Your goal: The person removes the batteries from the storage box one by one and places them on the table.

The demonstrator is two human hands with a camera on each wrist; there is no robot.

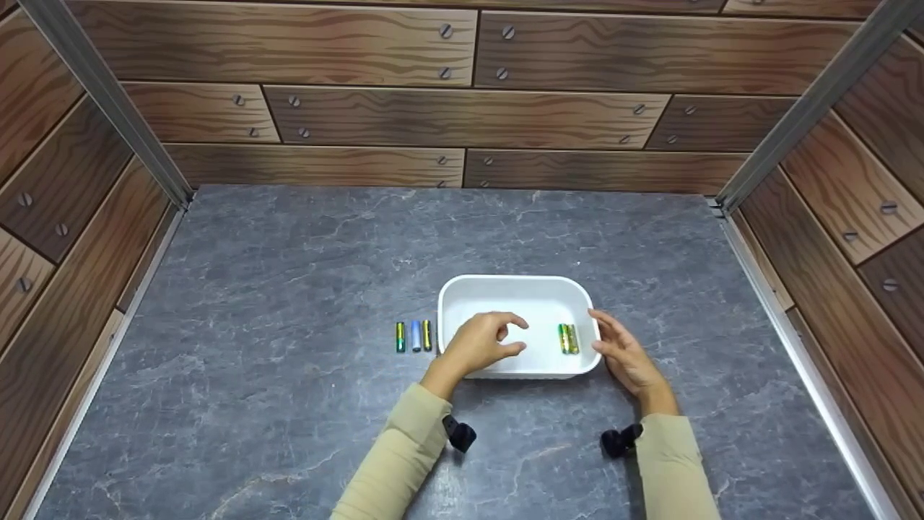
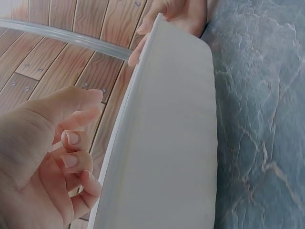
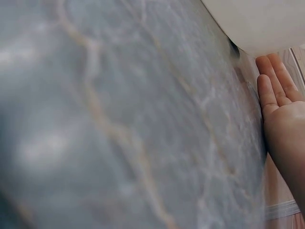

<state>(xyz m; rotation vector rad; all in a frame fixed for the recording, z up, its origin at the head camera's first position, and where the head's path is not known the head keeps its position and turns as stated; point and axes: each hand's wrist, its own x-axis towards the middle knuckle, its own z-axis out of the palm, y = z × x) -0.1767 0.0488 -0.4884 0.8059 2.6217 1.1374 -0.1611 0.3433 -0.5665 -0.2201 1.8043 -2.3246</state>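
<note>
A white plastic container (image 1: 514,286) stands on the table with two green-and-gold batteries (image 1: 569,339) side by side near its right end. Over the container's left part hovers my left hand (image 1: 485,342), thumb and index finger apart and nothing between them. The left wrist view has its other fingers (image 2: 70,161) loosely curled beside the container's outer wall. At the right end, my right hand (image 1: 629,359) touches the rim with thumb and fingertips. Its fingers (image 3: 276,78) look straight in the right wrist view, close against the white wall.
Left of the container, three batteries stand in a row on the grey marbled table (image 1: 310,289): a green-and-gold one (image 1: 400,337), a blue one (image 1: 416,336) and a gold-and-black one (image 1: 427,336). Wood-patterned panels (image 1: 375,115) enclose the back and sides.
</note>
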